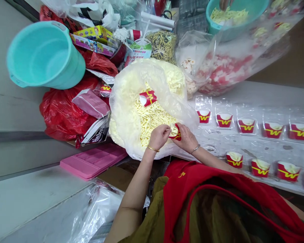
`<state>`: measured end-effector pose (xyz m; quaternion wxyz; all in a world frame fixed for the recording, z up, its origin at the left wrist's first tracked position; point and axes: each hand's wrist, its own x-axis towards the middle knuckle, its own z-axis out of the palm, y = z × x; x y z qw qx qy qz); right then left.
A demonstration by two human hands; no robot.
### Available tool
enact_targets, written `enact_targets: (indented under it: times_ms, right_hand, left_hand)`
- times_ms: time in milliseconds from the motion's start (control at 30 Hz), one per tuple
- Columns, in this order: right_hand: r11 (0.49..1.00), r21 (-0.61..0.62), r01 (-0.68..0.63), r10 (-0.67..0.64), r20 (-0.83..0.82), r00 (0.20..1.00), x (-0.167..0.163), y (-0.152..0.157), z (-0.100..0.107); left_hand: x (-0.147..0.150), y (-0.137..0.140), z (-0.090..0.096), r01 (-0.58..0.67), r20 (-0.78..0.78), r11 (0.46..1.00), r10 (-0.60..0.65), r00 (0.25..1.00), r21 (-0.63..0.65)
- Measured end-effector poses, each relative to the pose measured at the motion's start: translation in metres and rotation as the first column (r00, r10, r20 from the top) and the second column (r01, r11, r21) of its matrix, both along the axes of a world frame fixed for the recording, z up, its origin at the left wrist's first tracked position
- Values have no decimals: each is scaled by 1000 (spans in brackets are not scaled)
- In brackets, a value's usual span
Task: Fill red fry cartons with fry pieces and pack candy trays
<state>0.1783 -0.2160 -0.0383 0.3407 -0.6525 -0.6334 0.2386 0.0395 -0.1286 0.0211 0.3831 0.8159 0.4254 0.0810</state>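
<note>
My right hand [186, 138] is wrapped round a small red fries carton [177, 136] with a yellow mark, held over the near right edge of a big clear plastic bag [124, 101]. Pale fry-shaped sticks [152, 119] fill the bag, which lies wide apart at the top. My left hand [160, 137] is pinched at the carton's mouth, pale sticks showing at its fingertips; how many it grips is hidden. Another red carton [148, 98] lies tilted on top of the sticks, touched by neither hand.
Two rows of red cartons [246, 126] stand on the white table to the right. Behind them lies a bag of pink and white pieces [223, 71]. Another person's hand [225, 3] reaches into a teal basin [210, 23]. A teal bucket [45, 54] and pink tray [91, 160] are at left.
</note>
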Motion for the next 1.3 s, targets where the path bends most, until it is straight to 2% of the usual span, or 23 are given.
enact_targets:
  times_ms: [100, 167, 367, 500, 600, 700, 800, 867, 933, 1000, 1067, 1100, 1167, 1300]
  right_hand:
    - [999, 29, -39, 39, 3, 999, 1, -4, 2]
    - [999, 27, -31, 32, -20, 999, 2, -9, 3]
    - [993, 43, 110, -106, -101, 989, 14, -28, -2]
    - [986, 50, 157, -150, -109, 983, 28, -50, -8]
    - [981, 40, 188, -183, -106, 977, 39, -72, -15]
    - [974, -30, 224, -226, -122, 967, 50, -96, -25]
    - [960, -97, 261, -272, -129, 954, 59, -121, -34]
    - [943, -141, 303, -321, -134, 937, 64, -142, -39]
    - [879, -254, 403, -452, -173, 875, 69, -167, -44]
    - [737, -472, 484, -641, -262, 721, 72, -193, -51]
    - [591, -678, 437, -775, -329, 539, 74, -215, -61]
    - [549, -742, 384, -807, -353, 473, 74, -222, -66]
    - [518, -799, 305, -833, -390, 393, 71, -229, -78]
    - [492, -826, 277, -866, -431, 253, 66, -220, -95]
  left_hand:
    - [16, -14, -4, 48, -171, 988, -23, 985, 147]
    - [24, -24, -2, 92, -259, 979, -42, 965, 183]
    - [45, -65, 15, 90, -238, 963, -28, 971, 254]
    - [65, -95, 6, 141, -263, 942, -59, 963, 306]
    - [79, -110, -9, 225, -243, 932, -157, 957, 284]
    - [93, -121, -28, 302, -222, 927, -253, 942, 224]
    - [104, -129, -47, 377, -199, 920, -352, 915, 107]
    - [108, -132, -59, 446, -157, 895, -442, 883, -13]
    - [111, -135, -72, 489, -105, 866, -499, 860, -108]
    - [114, -138, -84, 512, -77, 851, -522, 850, -122]
    - [121, -142, -98, 555, -86, 829, -559, 825, -71]
    - [125, -145, -105, 594, -103, 804, -594, 798, -36]
    - [134, -150, -119, 675, -165, 737, -664, 730, 22]
    - [146, -154, -143, 776, -263, 629, -741, 617, 47]
